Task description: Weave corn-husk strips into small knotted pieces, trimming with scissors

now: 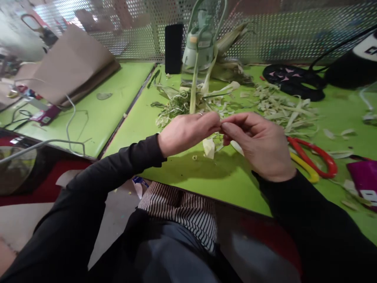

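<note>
My left hand (191,131) is closed, back of the hand up, over the green table. A pale corn husk strip (193,84) rises from behind its knuckles, and a folded piece of husk (209,148) hangs beneath its fingers. My right hand (262,141) meets it fingertip to fingertip, thumb and forefinger pinched together. Whatever lies in that pinch is too small and hidden to name. Just beyond my left hand is a heap of shredded husk (179,104). Scissors (319,159) with red and yellow handles lie beside my right wrist.
A pale green bottle (198,51) and a black phone (173,47) stand against the perforated metal screen (135,27). More husk scraps (285,106) lie to the right, before a black cable reel-like object (291,80). A brown paper bag (76,59) rests on the left table.
</note>
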Demonstrator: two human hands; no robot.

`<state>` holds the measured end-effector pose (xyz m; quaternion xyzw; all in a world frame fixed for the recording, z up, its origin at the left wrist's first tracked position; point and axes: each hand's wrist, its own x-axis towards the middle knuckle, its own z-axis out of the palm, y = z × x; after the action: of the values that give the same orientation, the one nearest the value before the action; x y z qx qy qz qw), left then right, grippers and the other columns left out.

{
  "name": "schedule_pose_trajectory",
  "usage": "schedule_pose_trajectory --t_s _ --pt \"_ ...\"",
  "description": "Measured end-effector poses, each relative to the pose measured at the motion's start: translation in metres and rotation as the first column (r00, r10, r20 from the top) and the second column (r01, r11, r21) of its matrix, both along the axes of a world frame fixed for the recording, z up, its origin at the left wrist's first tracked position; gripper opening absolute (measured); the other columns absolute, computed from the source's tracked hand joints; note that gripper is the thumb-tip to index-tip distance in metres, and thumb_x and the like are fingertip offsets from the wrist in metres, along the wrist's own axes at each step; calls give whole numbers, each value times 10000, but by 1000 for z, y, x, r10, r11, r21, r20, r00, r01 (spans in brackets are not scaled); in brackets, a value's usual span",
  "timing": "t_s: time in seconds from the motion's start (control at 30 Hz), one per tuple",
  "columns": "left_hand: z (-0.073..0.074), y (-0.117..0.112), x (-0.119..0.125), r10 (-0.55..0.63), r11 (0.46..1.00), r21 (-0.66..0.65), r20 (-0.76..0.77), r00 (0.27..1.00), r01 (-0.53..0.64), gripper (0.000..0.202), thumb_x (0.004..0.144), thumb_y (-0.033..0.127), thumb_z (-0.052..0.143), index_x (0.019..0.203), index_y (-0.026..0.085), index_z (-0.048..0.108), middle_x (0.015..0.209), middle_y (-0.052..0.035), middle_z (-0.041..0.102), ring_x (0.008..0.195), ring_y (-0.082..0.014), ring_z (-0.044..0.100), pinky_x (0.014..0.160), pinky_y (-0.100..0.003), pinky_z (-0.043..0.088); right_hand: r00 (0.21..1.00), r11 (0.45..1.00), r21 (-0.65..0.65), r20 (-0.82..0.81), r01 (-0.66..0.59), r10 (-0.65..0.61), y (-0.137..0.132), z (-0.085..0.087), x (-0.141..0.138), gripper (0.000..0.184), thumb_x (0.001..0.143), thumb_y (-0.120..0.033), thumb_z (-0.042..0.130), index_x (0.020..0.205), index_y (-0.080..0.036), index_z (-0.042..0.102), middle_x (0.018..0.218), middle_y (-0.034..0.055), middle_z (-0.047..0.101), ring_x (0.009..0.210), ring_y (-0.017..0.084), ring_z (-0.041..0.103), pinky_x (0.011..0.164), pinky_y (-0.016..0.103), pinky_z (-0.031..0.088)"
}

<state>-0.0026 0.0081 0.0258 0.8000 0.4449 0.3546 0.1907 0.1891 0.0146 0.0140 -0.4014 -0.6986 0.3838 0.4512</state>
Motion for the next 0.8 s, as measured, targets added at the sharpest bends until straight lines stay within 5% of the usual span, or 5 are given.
schedule_pose_trajectory --t_s 0.17,0.27,0.43,0.63,0.8 --pt "18 -6 -1 11 995 -100 33 999 -8 64 859 192 636 828 174 583 688 10 601 657 -109 602 638 -234 438 993 997 -38 -94 -74 70 -5 4 -1 140 856 -358 709 922 -235 708 742 -15 685 590 122 628 581 273 548" --pt "28 -4 5 -24 961 -267 166 986 69 70 875 163 615 831 158 561 656 18 622 581 -79 598 595 -213 463 995 975 221 89 13 -34 -9 8 1 144 877 -356 687 967 -247 716 845 24 731 706 183 672 675 349 558" --pt "34 -1 12 -52 933 -330 267 962 142 81 873 148 619 820 148 558 680 10 634 606 -73 621 594 -208 496 908 805 593 323 25 -266 -13 15 6 177 952 -314 571 969 -202 706 921 91 750 819 252 691 730 399 532" --pt "37 -4 12 -67 977 -185 195 978 103 115 806 135 679 845 160 573 661 27 629 624 -85 628 600 -213 489 906 815 572 290 93 -308 -16 17 9 168 962 -317 557 1008 -228 692 890 60 748 753 224 688 700 374 530" --pt "28 1 14 -85 937 -302 281 956 172 33 874 122 582 873 146 560 681 -2 651 617 -91 636 626 -240 527 913 820 571 313 39 -261 -11 12 9 162 956 -351 559 945 -256 691 928 61 744 862 255 685 776 405 522"
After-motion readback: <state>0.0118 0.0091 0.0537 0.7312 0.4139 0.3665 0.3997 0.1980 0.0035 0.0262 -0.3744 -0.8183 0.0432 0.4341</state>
